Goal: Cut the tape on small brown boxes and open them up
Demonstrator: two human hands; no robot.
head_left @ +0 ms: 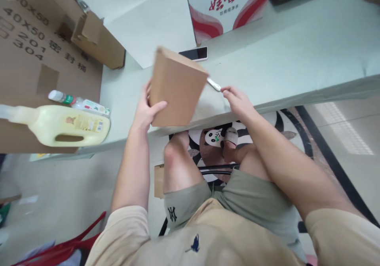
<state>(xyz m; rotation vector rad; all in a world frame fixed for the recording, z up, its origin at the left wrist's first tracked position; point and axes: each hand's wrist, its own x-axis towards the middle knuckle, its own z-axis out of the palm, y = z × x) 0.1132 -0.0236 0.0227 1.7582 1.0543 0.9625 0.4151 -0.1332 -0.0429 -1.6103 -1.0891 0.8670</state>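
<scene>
My left hand (150,109) grips a plain brown cardboard box (179,88) by its left side, thumb across the near face. The box is tilted and held above the table's front edge. Between the closed fingers of my right hand (237,101) is a slim silver utility knife (214,84), as it looks from its shape. Its far end points left and meets or nearly meets the box's right corner; I cannot tell whether they touch. A dark-screened phone (197,54) lies on the table behind the box, partly hidden by it.
On the pale-covered table (285,48) stand a white board-like carton (154,24), a red-and-white printed box (231,8) and a small brown carton (101,40). At the left are a yellow jug (71,125), a clear bottle (67,98) and a large printed carton (26,72).
</scene>
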